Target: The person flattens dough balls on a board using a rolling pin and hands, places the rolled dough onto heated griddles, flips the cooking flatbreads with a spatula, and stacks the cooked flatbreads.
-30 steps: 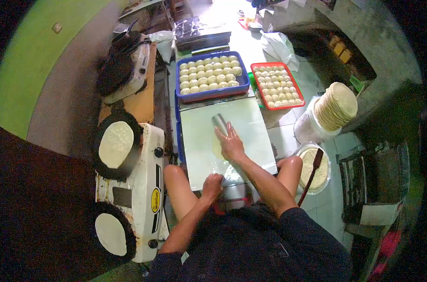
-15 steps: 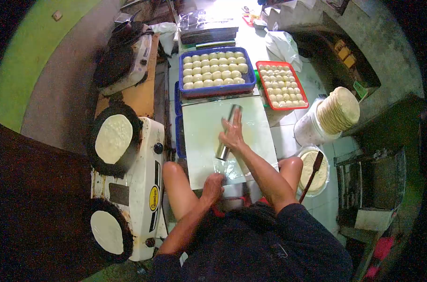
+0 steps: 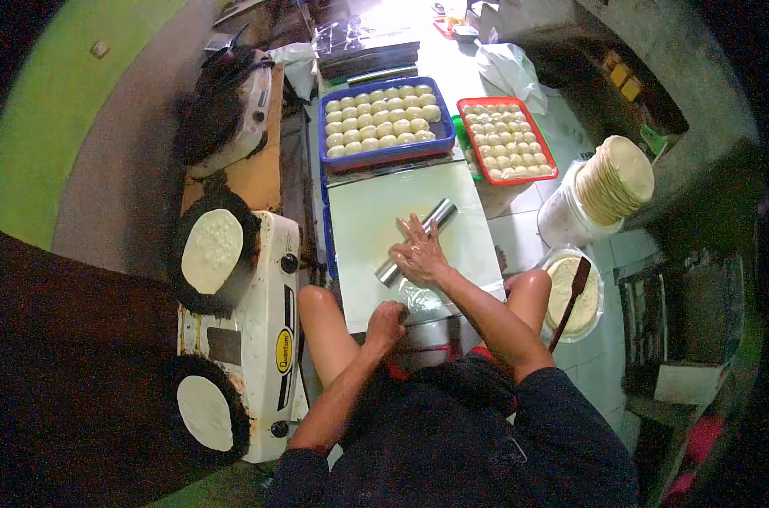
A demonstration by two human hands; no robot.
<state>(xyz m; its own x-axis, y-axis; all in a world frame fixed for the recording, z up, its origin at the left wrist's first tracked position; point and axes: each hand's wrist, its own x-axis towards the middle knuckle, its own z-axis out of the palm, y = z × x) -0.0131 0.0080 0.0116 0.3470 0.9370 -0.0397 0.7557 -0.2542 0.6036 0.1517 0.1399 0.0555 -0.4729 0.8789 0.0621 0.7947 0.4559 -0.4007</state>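
Observation:
A shiny metal rolling pin (image 3: 441, 215) lies slantwise on a pale, glossy board (image 3: 359, 203). My right hand (image 3: 420, 256) rests over its middle, palm down, the fingers spread across it. A thin, pale flattened layer, hard to make out, shows around the pin. At the near edge of the board my left hand (image 3: 388, 323) is closed; whatever its fingers pinch is hidden. Clear, shiny film (image 3: 431, 298) shows on the board just right of that hand.
Beyond the board stand a blue tray (image 3: 388, 158) and a red tray (image 3: 520, 180) of dough balls. To the left, a white stove (image 3: 270, 288) carries two dark pans with flatbreads (image 3: 211, 251). A stack of flatbreads (image 3: 613, 182) and a dark paddle (image 3: 573, 296) are at right.
The rolling pin has turned from nearly upright to a clear slant, its far end swinging right. My right hand has turned with it and spread its fingers. My left hand has barely moved.

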